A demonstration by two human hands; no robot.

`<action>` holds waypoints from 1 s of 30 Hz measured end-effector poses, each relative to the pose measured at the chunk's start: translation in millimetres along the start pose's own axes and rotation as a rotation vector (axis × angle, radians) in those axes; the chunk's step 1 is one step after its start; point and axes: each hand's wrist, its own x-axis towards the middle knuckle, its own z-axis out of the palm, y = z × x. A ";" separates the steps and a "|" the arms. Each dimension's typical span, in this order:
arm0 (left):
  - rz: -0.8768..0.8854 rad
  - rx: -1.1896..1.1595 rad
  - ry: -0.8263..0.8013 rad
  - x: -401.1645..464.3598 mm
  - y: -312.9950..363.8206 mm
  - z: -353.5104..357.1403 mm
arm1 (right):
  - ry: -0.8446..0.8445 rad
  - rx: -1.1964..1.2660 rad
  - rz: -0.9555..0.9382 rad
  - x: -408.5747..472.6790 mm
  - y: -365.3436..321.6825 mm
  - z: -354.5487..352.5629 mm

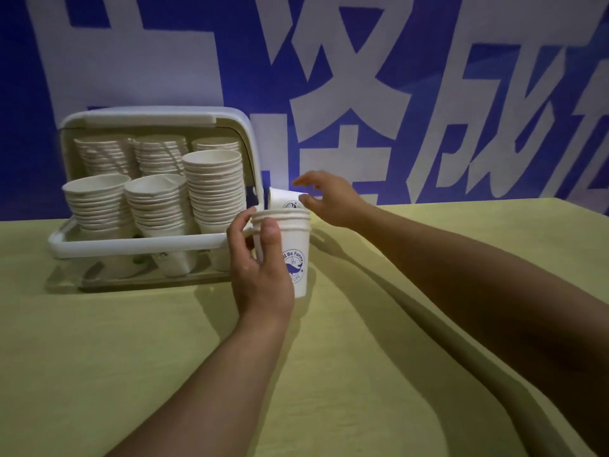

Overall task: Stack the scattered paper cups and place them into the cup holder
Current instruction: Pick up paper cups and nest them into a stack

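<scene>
A blue wall (494,44) with large white characters closes off the far side; the yellow-green counter (362,357) runs up to it, its far edge meeting the wall behind the hands, with broad bare surface in the foreground and to the right; at the left rear stands the white cup holder (138,247), lid raised, its front rail low and its right edge just beside the hands; inside it, rows of stacked cups (214,189) rise above the rail, the right front stack tallest; the left hand (260,265) grips a short stack of paper cups (296,255) upright, thumb across the front and fingers curled round the back, the stack lifted just right of the holder's front corner; the right hand (329,199) hovers above that stack, thumb and fingers pinching a single paper cup (285,201) tilted on its side, mouth toward the holder, just over the stack's rim.
</scene>
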 end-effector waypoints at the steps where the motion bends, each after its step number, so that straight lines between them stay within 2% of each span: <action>1: 0.002 -0.007 0.003 0.7 -1.0 -0.1 | -0.015 -0.062 -0.005 12.3 3.8 8.1; 5: 0.004 -0.036 0.023 2.2 -2.6 -0.6 | -0.110 -0.126 -0.007 50.8 9.6 30.3; 8: -0.007 -0.037 0.011 2.7 -4.0 -1.3 | -0.215 -0.278 -0.059 65.1 15.7 41.9; 12: 0.002 -0.035 0.004 5.6 -5.8 -1.0 | -0.222 -0.307 -0.050 60.8 26.4 33.7; 15: -0.004 0.005 -0.030 3.1 -5.8 0.0 | -0.192 -0.226 -0.020 36.0 30.8 4.9; 21: 0.061 0.069 -0.096 -9.4 6.4 1.7 | -0.001 0.047 0.021 -32.6 -1.6 -69.9; 26: 0.000 0.089 -0.060 -12.3 22.7 -12.7 | 0.061 0.192 0.010 -72.1 -58.6 -88.7; 30: 0.108 0.121 0.052 10.9 53.1 -41.2 | 0.094 0.305 -0.079 -72.8 -110.5 -73.1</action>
